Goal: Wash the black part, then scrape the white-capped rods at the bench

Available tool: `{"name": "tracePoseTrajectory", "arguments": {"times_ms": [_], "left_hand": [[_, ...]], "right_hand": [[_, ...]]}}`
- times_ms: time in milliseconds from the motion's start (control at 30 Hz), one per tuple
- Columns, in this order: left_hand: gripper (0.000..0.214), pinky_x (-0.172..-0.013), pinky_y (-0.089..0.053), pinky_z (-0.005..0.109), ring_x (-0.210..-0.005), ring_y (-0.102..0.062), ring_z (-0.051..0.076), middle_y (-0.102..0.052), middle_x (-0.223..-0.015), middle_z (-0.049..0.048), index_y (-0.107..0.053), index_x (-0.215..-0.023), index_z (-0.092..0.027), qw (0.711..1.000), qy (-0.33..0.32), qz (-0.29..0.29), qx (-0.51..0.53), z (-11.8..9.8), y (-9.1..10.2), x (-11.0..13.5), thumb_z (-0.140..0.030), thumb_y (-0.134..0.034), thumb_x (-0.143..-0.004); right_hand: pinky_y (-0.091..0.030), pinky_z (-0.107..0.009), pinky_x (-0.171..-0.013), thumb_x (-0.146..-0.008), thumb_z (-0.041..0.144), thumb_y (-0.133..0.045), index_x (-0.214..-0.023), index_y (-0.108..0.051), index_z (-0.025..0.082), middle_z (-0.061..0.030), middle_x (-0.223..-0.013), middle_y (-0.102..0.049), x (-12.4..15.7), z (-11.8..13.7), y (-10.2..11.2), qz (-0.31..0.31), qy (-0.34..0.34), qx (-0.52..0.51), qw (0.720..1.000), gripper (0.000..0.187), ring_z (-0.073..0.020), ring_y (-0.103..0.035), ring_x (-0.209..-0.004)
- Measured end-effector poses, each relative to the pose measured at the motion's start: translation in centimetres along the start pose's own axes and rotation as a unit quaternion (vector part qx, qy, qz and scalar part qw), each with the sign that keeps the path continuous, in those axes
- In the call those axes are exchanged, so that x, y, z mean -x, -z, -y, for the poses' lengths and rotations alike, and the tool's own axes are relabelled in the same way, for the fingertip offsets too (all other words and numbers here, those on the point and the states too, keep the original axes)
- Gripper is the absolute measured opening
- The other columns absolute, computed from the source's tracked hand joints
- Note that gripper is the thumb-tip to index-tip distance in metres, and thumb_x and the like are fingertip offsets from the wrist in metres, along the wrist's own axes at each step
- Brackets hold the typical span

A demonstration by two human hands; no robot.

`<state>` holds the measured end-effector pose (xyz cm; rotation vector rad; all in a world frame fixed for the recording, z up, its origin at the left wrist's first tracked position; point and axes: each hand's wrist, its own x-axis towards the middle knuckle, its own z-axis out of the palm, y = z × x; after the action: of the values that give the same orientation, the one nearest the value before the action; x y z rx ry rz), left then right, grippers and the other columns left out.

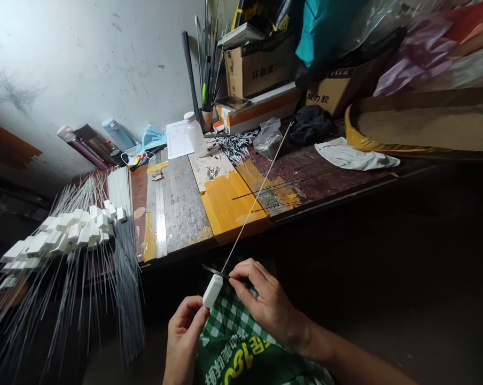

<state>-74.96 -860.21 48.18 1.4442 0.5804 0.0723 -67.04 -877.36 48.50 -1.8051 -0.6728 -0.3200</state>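
Observation:
My left hand (184, 331) pinches a small white block (212, 290) fixed on the near end of a long thin white rod (257, 198). The rod slants up and away over the workbench toward a clear plastic bag. My right hand (265, 302) holds a thin dark blade (214, 271) flat against the rod just above the block. Both hands are over my lap, which is covered by a green and white checked apron (233, 342).
A pile of finished rods with white blocks (71, 232) fans out at the left. On the workbench (305, 176) lie a steel ruler (160, 214), yellow tape patches (225, 200), a white bottle (194, 133), a plastic bag (267, 138), a white cloth (351, 155) and cardboard boxes (261, 67).

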Motion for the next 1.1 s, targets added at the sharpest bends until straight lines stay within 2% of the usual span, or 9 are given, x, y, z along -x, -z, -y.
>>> {"name": "tracePoseTrajectory", "arguments": {"times_ms": [600,933,1100], "left_hand": [[0.035,-0.051,-0.024,0.019,-0.054,-0.032,0.007,-0.046,-0.059,-0.0041,-0.070,-0.076,-0.015,0.999,0.024,0.032,0.000,0.2,0.2,-0.3,-0.047,-0.081,-0.068],[0.042,-0.046,-0.014,0.016,-0.047,-0.025,0.002,-0.039,-0.056,-0.0071,-0.064,-0.074,-0.014,0.996,0.052,0.043,0.057,0.8,-0.2,-1.5,-0.050,-0.084,-0.063],[0.044,-0.046,-0.011,0.016,-0.048,-0.022,0.002,-0.034,-0.057,-0.0082,-0.063,-0.075,-0.015,0.993,0.054,0.058,0.085,0.9,-0.6,-1.8,-0.052,-0.084,-0.063]], "right_hand": [[-0.049,-0.033,-0.076,-0.092,0.007,-0.056,-0.099,-0.057,0.022,-0.0008,-0.086,-0.065,-0.5,0.3,0.4,0.011,0.042,0.027,0.999,0.017,-0.0157,-0.060,-0.080],[-0.050,-0.028,-0.076,-0.094,0.013,-0.055,-0.095,-0.057,0.023,0.0004,-0.088,-0.061,0.0,-0.8,0.7,-0.022,-0.080,-0.027,0.996,0.010,-0.0140,-0.061,-0.083],[-0.050,-0.028,-0.077,-0.093,0.011,-0.055,-0.095,-0.056,0.023,-0.0001,-0.090,-0.059,-0.4,-0.7,1.5,-0.060,-0.050,-0.013,0.997,0.012,-0.0134,-0.060,-0.085]]}}
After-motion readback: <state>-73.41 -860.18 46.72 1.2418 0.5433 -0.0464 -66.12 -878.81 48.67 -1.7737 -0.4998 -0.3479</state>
